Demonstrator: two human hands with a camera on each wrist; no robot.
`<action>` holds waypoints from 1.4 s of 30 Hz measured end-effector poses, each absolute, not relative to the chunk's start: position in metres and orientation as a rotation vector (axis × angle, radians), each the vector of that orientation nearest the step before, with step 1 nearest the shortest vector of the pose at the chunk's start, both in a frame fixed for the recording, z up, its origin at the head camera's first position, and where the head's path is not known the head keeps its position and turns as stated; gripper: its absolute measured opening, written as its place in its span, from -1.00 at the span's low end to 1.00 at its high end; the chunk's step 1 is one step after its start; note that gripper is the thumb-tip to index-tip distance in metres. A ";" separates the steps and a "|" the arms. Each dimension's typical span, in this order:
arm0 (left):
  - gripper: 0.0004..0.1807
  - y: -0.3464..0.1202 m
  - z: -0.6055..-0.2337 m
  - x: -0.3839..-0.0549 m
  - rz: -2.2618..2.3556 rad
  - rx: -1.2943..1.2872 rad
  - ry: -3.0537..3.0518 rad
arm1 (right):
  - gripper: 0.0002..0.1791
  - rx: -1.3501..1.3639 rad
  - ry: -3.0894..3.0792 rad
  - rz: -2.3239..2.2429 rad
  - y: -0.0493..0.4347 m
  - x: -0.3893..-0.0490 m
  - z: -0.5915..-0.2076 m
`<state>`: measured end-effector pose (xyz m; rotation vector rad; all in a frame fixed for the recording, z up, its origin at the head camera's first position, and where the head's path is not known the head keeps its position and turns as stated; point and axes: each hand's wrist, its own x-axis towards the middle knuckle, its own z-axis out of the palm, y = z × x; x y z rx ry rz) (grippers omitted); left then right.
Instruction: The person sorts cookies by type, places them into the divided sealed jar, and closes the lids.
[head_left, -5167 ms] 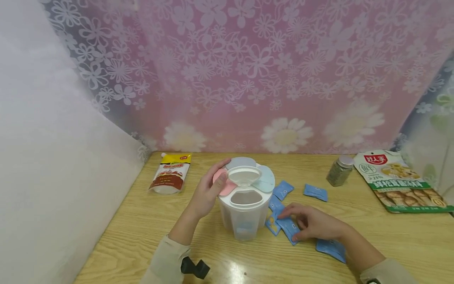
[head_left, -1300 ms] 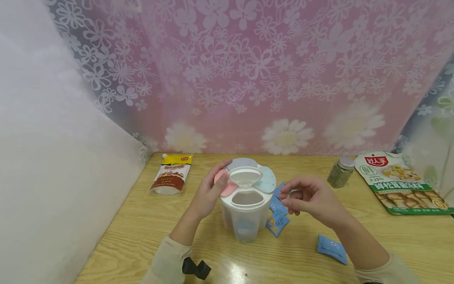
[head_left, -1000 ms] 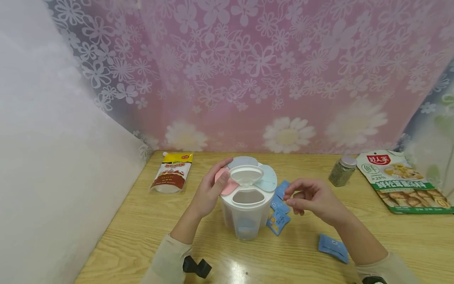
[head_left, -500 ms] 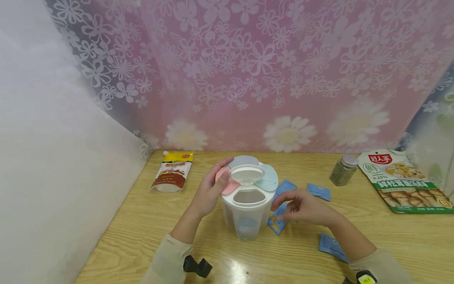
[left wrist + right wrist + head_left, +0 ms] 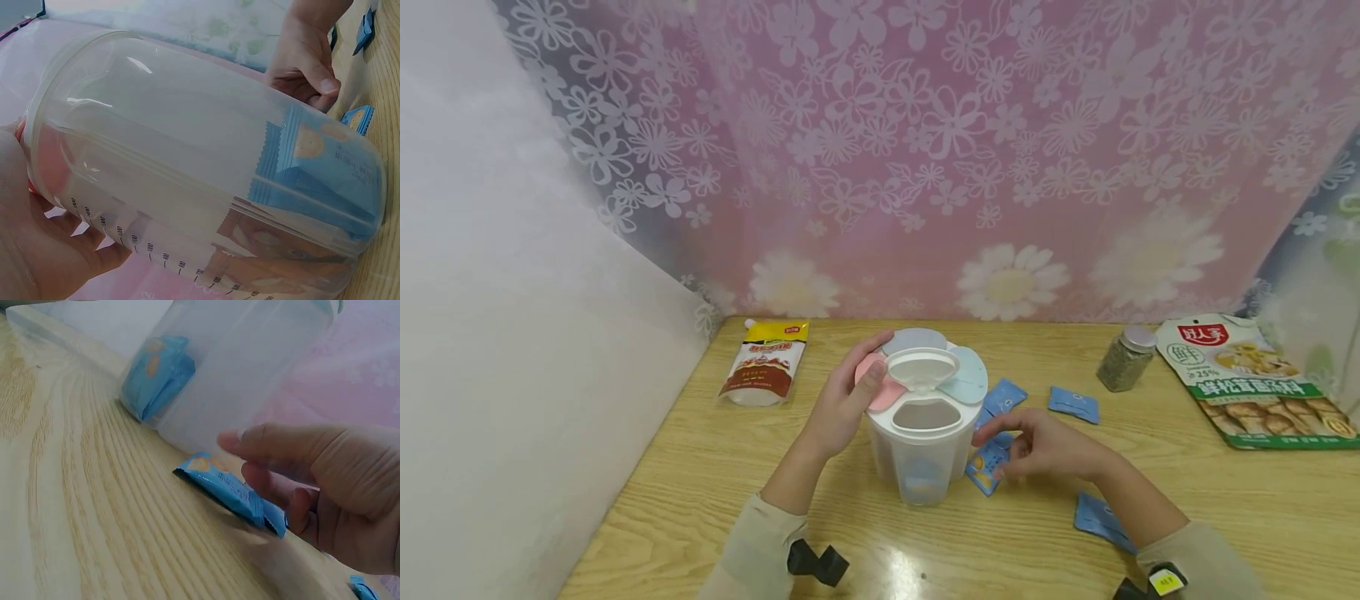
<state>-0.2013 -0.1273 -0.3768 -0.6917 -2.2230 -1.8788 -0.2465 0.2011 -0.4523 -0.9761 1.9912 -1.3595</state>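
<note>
My left hand (image 5: 838, 408) grips the top of a clear food storage container (image 5: 891, 454), thumb on its pink lid (image 5: 880, 392). The white flap (image 5: 922, 367) stands raised above the front opening. Inside, the left wrist view shows blue snack packets (image 5: 331, 162) in one compartment and brownish packets (image 5: 281, 250) in another. My right hand (image 5: 1048, 446) hovers low beside the container, fingers loosely bent, nothing visibly held. Just below its thumb lies a blue snack packet (image 5: 225, 487) on the table. Another blue packet (image 5: 1003, 396) is behind it, partly covered by the hand.
Further blue packets lie right of the container, one (image 5: 1073, 405) toward the back and one (image 5: 1101, 521) by the right forearm. A glass jar (image 5: 1126, 360) and a large green-white pouch (image 5: 1255, 383) are at the right. A spouted yellow-red pouch (image 5: 765, 364) lies at the left.
The packet under my right hand 5.2 s ago is gone from the table. That hand rose beside the lid, then came down to the packets by the container. My left hand stays put.
</note>
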 end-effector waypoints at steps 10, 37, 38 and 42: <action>-0.37 -0.127 -0.377 -0.201 -1.876 -0.708 -2.218 | -0.45 -0.849 2.162 -1.180 0.197 -0.243 -0.457; -0.39 -0.126 -0.376 -0.199 -1.894 -0.678 -2.227 | -0.77 -0.838 2.231 -1.267 0.209 -0.244 -0.438; -0.40 -0.126 -0.376 -0.199 -1.898 -0.680 -2.224 | -0.77 -0.828 2.225 -1.281 0.209 -0.244 -0.437; -0.40 -0.126 -0.376 -0.199 -1.901 -0.689 -2.220 | -0.77 -0.794 2.224 -1.325 0.211 -0.239 -0.429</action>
